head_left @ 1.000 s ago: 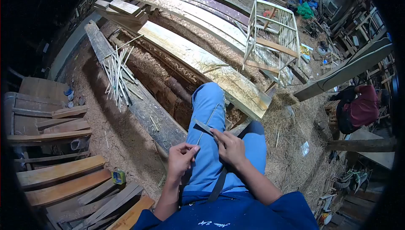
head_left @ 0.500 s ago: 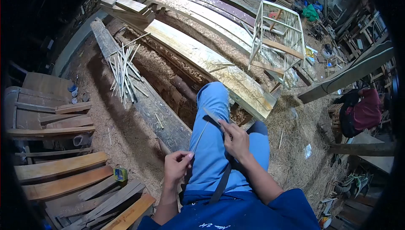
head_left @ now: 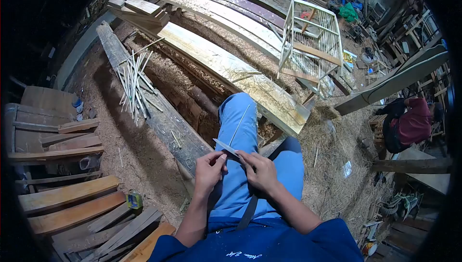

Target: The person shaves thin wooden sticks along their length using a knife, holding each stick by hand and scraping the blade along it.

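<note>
Over the leg (head_left: 231, 112), the right hand (head_left: 262, 170) gripping the knife (head_left: 225, 145) is now closer to the left hand (head_left: 208, 170) pinching the thin stick (head_left: 240, 125), so more stick pokes past the knife.

The big board (head_left: 216, 63) lies in the middle. In front of it, the knife (head_left: 224, 145) and a thin stick (head_left: 242, 122) are over the person's leg (head_left: 236, 106). Left of it, a pile of sticks (head_left: 131, 87) lies on a long plank (head_left: 192, 149). Behind it are more long boards (head_left: 216, 16). The stick cage (head_left: 315, 53) is behind its right end. Another person (head_left: 416, 122) is far right.
</note>
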### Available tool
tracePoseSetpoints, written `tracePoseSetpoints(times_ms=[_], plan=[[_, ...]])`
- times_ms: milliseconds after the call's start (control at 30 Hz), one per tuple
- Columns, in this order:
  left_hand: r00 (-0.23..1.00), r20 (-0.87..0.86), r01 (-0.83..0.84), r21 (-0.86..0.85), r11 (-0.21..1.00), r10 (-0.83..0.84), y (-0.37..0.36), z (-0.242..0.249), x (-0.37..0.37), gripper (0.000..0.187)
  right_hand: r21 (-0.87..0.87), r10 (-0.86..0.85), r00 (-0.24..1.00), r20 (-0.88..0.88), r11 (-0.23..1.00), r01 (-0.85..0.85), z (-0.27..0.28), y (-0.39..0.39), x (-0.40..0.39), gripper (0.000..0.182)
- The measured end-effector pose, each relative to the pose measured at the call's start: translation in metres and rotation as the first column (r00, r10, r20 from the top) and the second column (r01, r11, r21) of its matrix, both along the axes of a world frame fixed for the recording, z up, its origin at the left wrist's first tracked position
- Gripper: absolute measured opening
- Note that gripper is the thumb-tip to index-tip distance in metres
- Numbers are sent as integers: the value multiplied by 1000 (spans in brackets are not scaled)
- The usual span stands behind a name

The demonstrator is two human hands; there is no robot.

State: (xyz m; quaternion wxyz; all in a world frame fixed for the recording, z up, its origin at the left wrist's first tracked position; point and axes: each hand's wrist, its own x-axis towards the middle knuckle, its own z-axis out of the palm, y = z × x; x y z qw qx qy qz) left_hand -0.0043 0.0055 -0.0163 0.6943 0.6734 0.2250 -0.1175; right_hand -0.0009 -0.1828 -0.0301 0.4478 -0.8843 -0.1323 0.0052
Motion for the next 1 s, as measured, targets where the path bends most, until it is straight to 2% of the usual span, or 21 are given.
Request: tracePoseSetpoints(times_ms=[200, 367, 600, 767, 867, 1000], plan=[[998, -59, 6, -79, 997, -11, 4, -8, -3, 15, -39, 30, 999, -22, 999, -31, 7, 0, -1, 32], [996, -58, 71, -51, 996, -74, 3, 17, -6, 17, -47, 5, 1000, -24, 999, -7, 6, -1, 0, 31], [989, -111, 98, -22, 995, -100, 15, 13, -31, 16, -48, -18, 1000, -21, 999, 17, 7, 1, -2, 30], [995, -14, 100, 76, 992, -99, 0, 2, -13, 13, -77, 38, 999, -14, 996, -39, 11, -1, -7, 31], [996, -11, 90, 77, 993, -90, -1, -17, -5, 13, -102, 51, 999, -8, 993, -52, 12, -2, -10, 33], [994, -28, 105, 90, 990, -103, 1, -13, -6, 16, -166, 51, 999, 5, 985, -50, 10, -1, -12, 34]])
